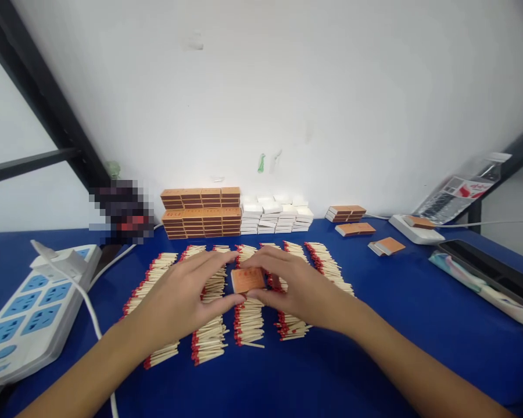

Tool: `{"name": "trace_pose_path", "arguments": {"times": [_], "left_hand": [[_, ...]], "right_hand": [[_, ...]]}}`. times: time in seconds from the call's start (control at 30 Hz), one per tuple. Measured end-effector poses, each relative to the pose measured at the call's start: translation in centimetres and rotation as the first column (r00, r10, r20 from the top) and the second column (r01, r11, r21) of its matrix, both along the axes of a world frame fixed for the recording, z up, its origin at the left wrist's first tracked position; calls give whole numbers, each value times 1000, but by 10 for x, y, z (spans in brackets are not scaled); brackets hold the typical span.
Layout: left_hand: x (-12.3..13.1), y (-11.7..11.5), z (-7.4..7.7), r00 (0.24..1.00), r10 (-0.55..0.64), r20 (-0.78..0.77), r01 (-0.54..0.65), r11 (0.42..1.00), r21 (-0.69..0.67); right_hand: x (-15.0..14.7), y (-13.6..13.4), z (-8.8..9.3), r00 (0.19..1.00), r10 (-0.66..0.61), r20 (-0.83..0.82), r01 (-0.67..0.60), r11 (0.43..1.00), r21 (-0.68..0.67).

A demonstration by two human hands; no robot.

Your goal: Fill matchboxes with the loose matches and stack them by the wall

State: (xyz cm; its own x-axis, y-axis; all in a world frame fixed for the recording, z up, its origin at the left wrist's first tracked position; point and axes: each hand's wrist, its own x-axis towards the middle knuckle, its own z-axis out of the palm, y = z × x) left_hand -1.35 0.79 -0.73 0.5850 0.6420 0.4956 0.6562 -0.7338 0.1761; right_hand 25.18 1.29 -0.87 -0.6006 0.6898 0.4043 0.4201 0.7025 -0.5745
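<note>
A brown matchbox (248,280) with dark red print is in my right hand (294,284), between the index finger at its upper edge and the thumb at its lower edge. My left hand (189,290) curves around the box's left side with thumb and index finger apart. The left thumb tip is close to the lower edge; contact is hard to make out. Under both hands lie several rows of red-headed matches (209,341), partly covered by the hands.
Stacked brown matchboxes (201,223) and white inner trays (276,216) stand against the wall. More matchboxes (346,212) lie right of them. A power strip (39,313) with white cables is at left. A plastic bottle (466,186), a white adapter (416,229) and a dark case (492,270) are at right.
</note>
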Motion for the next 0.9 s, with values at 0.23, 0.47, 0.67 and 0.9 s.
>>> {"name": "trace_pose_path", "arguments": {"times": [0.23, 0.47, 0.67, 0.9], "left_hand": [[5, -4, 1, 995, -40, 95, 38, 999, 23], [3, -3, -2, 978, 67, 200, -81, 995, 63], [8, -4, -3, 978, -3, 208, -14, 997, 77], [13, -7, 1, 977, -40, 210, 22, 996, 86]], "right_hand": [[-8, -3, -12, 977, -73, -202, 43, 988, -151], [-10, -4, -2, 909, -237, -342, 80, 906, -416], [-11, -6, 3, 909, -192, -371, -13, 875, -485], [-14, -11, 3, 935, -164, -313, -24, 855, -518]]}}
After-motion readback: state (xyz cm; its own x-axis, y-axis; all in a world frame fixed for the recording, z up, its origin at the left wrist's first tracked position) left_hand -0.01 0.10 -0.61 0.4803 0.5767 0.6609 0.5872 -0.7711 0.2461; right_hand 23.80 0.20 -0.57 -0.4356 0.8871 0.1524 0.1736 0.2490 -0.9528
